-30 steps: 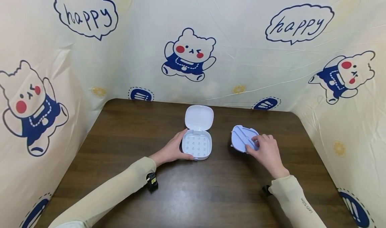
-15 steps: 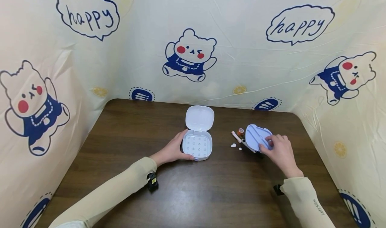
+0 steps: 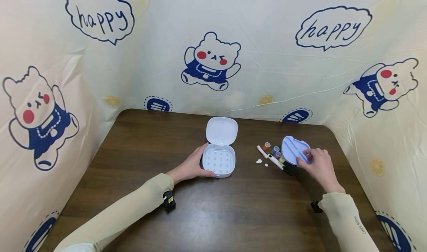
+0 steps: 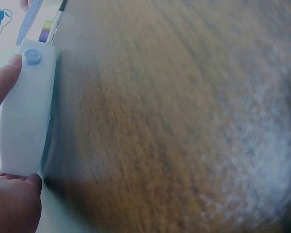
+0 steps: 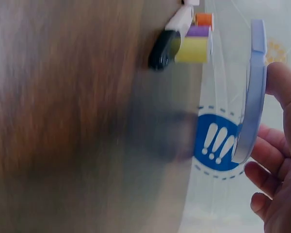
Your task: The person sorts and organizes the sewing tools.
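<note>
By the right fingers (image 5: 267,153), the lilac tray (image 3: 291,153) is pinched at its near right edge, above the surface (image 3: 213,215); it is best carried level, clear of spools (image 3: 275,150) leftward. Farther left, the open case (image 3: 227,175) is gripped by the left fingers (image 4: 5,82). Beyond both, the far edge is near; more room is left wristward.

You see in the head view's middle a whitish box (image 3: 218,160) on the dark-brown, wood-grained surface (image 3: 207,215); at centre right, a periwinkle tray (image 3: 291,151), an orange spool (image 3: 266,146) and a yellow spool (image 5: 191,49).
</note>
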Motion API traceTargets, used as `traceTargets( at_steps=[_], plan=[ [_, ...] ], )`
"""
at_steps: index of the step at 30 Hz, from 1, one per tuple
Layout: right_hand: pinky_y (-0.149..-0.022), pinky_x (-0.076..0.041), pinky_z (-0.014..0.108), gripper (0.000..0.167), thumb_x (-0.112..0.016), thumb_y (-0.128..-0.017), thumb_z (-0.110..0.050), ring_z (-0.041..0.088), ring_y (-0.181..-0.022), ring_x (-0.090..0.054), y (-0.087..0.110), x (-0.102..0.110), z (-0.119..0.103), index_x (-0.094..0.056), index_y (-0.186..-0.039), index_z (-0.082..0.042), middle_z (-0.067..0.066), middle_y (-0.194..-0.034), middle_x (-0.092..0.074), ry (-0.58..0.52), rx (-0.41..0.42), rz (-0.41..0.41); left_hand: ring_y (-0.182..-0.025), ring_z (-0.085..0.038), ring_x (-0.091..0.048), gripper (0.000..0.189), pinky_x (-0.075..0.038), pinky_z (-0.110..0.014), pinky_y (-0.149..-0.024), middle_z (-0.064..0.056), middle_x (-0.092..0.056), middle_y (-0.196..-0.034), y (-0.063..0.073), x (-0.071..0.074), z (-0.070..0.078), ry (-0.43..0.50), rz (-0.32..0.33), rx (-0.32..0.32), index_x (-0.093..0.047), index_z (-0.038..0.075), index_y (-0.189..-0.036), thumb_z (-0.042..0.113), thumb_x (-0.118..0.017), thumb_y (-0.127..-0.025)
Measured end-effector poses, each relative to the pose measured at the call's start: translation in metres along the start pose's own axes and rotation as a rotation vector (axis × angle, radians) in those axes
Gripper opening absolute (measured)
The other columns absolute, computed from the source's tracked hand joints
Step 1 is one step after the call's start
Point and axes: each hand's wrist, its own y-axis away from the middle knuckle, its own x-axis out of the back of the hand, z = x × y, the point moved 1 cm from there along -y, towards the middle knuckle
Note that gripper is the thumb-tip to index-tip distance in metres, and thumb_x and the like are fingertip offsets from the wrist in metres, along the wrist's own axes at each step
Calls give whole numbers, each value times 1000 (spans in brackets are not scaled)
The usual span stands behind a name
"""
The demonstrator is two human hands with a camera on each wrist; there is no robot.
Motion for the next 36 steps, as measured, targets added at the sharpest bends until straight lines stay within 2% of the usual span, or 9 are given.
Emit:
traceTargets(
  at_steps=[6, 18, 26, 36],
  plan=[
    [-75, -34, 45, 38, -81, -88, -24, 37, -89, -47, -2, 6, 17, -70, -103, 9, 22, -88, -64, 0, 8, 27, -151, -35, -33, 125, -31, -52, -121, -21, -29, -165, -1, 0, 1, -4, 1, 0, -19, 5, -166, 39, -96, -73],
    [-81, -37, 51, 42, -79, -89, -30, 41, -92, -49, -2, -5, 61, -69, -102, 9, 20, -87, -64, 53, -32, -57, -151, -35, -33, 125, -31, -53, -120, -21, -29, -165, 0, 1, 0, 1, 1, -3, -19, 7, -166, 42, -96, -74],
    [-82, -38, 57, 42, -78, -90, -30, 43, -91, -49, -2, -9, 70, -69, -102, 9, 20, -87, -63, 78, -29, -123, -150, -35, -33, 124, -31, -53, -120, -21, -29, -165, 0, 0, 0, 5, 4, -5, -20, 7, -166, 41, -96, -73],
    [-80, -40, 56, 49, -78, -90, -33, 43, -92, -49, -5, -11, 75, -69, -109, 12, 22, -92, -63, 109, -59, -239, -150, -35, -34, 125, -31, -53, -120, -21, -29, -165, 1, 0, 0, 10, -6, 5, -19, 8, -166, 43, -95, -74]
  ],
)
